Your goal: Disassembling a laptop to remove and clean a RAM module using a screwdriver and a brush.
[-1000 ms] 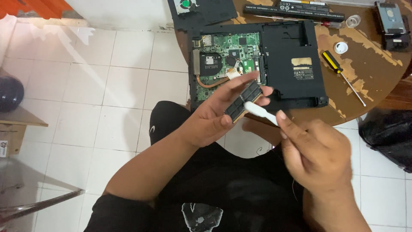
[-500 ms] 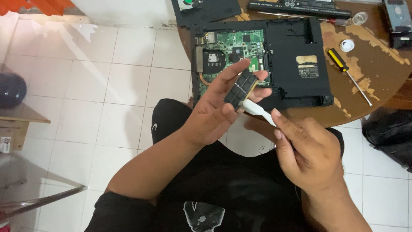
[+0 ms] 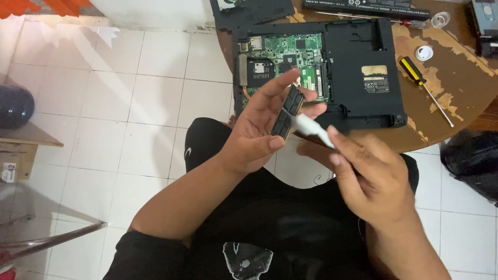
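Here the left hand (image 3: pixel 259 129) holds a small dark memory module (image 3: pixel 288 111) upright between thumb and curled fingers, just in front of the opened laptop base (image 3: pixel 363 67) whose green circuit board (image 3: pixel 290 57) lies bare on the round wooden table (image 3: pixel 456 88). The right hand (image 3: pixel 371 176) is closed round a white tool (image 3: pixel 311 129), perhaps an eraser or a brush since motion blur hides its shape, and its tip touches the module's lower edge. A yellow-and-black screwdriver (image 3: pixel 423 85) lies on the table right of the laptop, well apart from both hands.
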